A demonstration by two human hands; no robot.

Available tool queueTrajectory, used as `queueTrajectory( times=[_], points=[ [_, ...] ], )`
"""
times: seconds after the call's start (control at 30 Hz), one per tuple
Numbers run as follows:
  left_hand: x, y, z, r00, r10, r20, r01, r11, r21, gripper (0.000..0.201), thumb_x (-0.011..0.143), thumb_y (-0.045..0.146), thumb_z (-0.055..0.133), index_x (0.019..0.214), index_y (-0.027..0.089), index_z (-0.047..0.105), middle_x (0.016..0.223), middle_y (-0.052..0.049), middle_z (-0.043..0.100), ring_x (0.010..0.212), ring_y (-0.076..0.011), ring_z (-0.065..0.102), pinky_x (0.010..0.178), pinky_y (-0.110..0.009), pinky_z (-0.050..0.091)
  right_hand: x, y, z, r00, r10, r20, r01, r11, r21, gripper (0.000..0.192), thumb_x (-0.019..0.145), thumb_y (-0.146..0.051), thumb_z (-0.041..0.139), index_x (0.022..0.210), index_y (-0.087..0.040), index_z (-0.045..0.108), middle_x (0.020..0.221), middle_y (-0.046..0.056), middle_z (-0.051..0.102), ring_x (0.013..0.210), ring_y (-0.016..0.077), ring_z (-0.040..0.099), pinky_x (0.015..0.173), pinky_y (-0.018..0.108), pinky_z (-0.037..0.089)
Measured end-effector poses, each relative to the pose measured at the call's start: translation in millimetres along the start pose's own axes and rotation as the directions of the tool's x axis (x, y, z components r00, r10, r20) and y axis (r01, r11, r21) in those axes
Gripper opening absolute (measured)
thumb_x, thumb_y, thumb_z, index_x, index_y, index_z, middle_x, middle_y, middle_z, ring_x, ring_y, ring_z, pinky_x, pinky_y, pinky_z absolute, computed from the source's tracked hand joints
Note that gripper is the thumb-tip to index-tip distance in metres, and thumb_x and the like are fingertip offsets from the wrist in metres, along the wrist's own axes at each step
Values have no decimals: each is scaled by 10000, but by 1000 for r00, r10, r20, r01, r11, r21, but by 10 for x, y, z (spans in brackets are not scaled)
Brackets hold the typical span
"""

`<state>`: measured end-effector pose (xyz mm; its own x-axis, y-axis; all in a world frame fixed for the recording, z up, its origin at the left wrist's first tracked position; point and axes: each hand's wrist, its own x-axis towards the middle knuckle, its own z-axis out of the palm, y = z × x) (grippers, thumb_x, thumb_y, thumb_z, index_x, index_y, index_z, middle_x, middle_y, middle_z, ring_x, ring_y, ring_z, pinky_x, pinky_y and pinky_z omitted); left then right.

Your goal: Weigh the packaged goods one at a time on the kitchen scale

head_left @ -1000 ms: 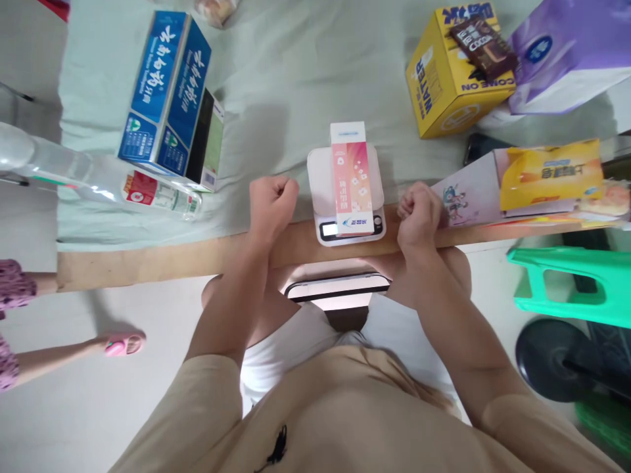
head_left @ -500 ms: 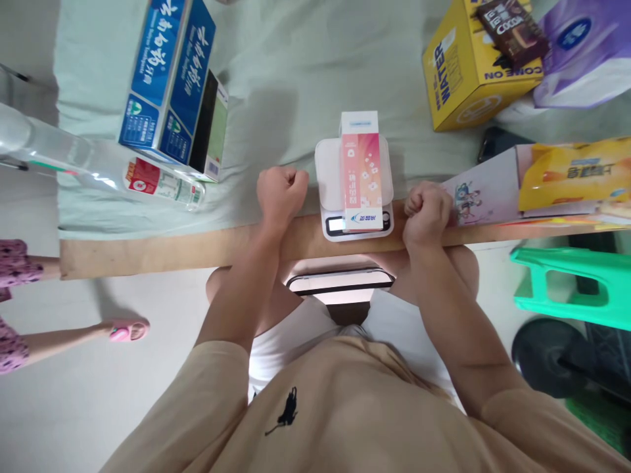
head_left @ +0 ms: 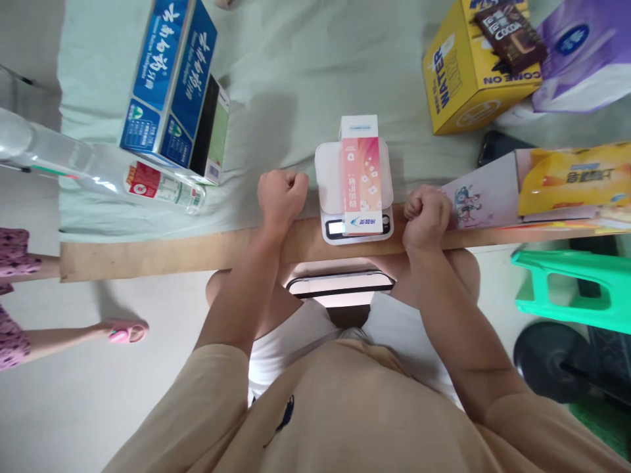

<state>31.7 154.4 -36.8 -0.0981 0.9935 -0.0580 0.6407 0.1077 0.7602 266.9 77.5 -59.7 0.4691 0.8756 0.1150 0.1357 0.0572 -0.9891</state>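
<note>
A pink and white carton (head_left: 361, 174) lies flat on a small white kitchen scale (head_left: 326, 167) at the near edge of a table covered in pale green cloth (head_left: 296, 72). My left hand (head_left: 280, 196) rests as a closed fist just left of the scale. My right hand (head_left: 426, 215) is also a closed fist, just right of the scale on the wooden table edge (head_left: 162, 253). Neither hand holds anything or touches the carton.
A blue box (head_left: 167, 79) and a lying water bottle (head_left: 98, 174) sit at the left. A yellow box (head_left: 468, 69) with a chocolate bar (head_left: 510, 29), a purple bag (head_left: 582, 52) and a yellow packet (head_left: 572, 180) are at the right. A green stool (head_left: 572, 289) stands at the right; another person's foot (head_left: 123, 330) shows at the left.
Both fists stay beside the scale. The view has shifted slightly, so the scale and carton sit a little further right than a second ago.
</note>
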Motion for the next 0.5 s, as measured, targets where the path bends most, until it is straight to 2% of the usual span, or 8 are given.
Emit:
queueTrajectory(
  times=[0.17,0.27,0.3,0.37,0.43,0.47,0.5],
  points=[
    [18,-25,-15,996,70,-57,-78,984,-160,465,815,81,492,540,212,141,579,20,109,592,-114,153,595,-332,115,26,35,7,1000,-15,3,15,999,36,485,904,-522,531,571,-249,308,564,-42,233,510,116,202,536,319,175],
    [-56,128,-127,973,212,-91,-226,954,-195,470,825,56,500,556,208,146,572,22,145,586,-126,211,600,-329,236,24,37,10,1000,-17,4,17,1000,16,481,915,-540,503,581,-252,312,565,-39,233,507,119,209,526,323,179],
    [-105,214,-177,961,265,-81,-275,945,-178,452,832,60,512,554,210,189,566,19,200,598,-136,278,629,-329,311,14,13,11,1000,-16,0,16,1000,-6,485,924,-558,491,586,-254,321,565,-37,242,507,124,226,525,326,193],
    [-238,406,-274,943,331,-33,-332,932,-143,353,859,102,545,587,226,356,610,3,404,690,-168,446,756,-352,453,-18,-87,15,1000,-7,2,7,998,-62,467,943,-583,482,618,-259,393,577,-29,316,530,139,315,540,327,268],
    [-389,576,-339,946,319,59,-311,942,-124,157,907,197,569,758,245,565,838,-27,630,864,-198,578,898,-391,523,-53,-247,28,999,-4,40,8,995,-102,390,961,-567,504,721,-259,525,648,-14,467,619,157,465,617,328,391],
    [-462,639,-353,945,307,112,-293,948,-124,76,934,261,572,888,252,631,997,-44,686,970,-211,617,958,-404,538,-65,-338,40,997,-3,74,12,993,-119,340,967,-546,520,800,-258,584,714,-6,546,694,165,535,684,330,449],
    [-526,685,-355,940,299,164,-280,951,-130,137,960,325,564,1025,255,661,1152,-61,700,1086,-223,636,1017,-414,543,-68,-428,56,994,3,112,12,991,-134,297,973,-523,535,879,-256,626,794,1,612,780,170,589,760,333,491]
  ],
)
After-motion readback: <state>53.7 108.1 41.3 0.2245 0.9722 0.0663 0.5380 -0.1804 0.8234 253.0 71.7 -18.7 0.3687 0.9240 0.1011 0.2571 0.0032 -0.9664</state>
